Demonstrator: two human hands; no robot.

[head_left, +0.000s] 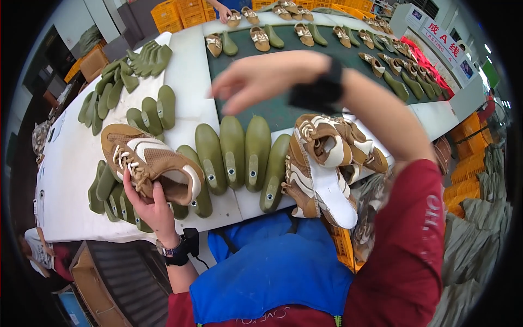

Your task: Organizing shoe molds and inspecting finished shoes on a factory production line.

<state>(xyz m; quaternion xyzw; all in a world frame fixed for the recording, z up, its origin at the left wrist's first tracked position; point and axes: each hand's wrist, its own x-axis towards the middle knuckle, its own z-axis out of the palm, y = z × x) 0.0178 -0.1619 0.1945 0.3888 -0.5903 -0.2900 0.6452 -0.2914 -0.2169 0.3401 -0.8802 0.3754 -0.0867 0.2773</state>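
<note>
My left hand (151, 210) grips a brown lace-up shoe upper (144, 152) with white stripes, its fingers at the laces and opening. The shoe upper is tilted over the table's left part, hiding some of the green shoe lasts behind it. Higher up, my right hand (253, 82) reaches across to the left above the table, blurred, its thumb apart from the fingers and nothing visible in it. Below it, several green shoe lasts (231, 152) stand in a row along the near edge. Beside them on the right lies a pile of similar shoe uppers (310, 163), one showing a white underside.
A green conveyor belt (239, 62) carries shoe uppers paired with lasts. More lasts (150, 60) lie on the white table (182, 49) at the far left. Another person's hand (223, 12) touches a shoe at the back. Orange crates (468, 136) stand at the right.
</note>
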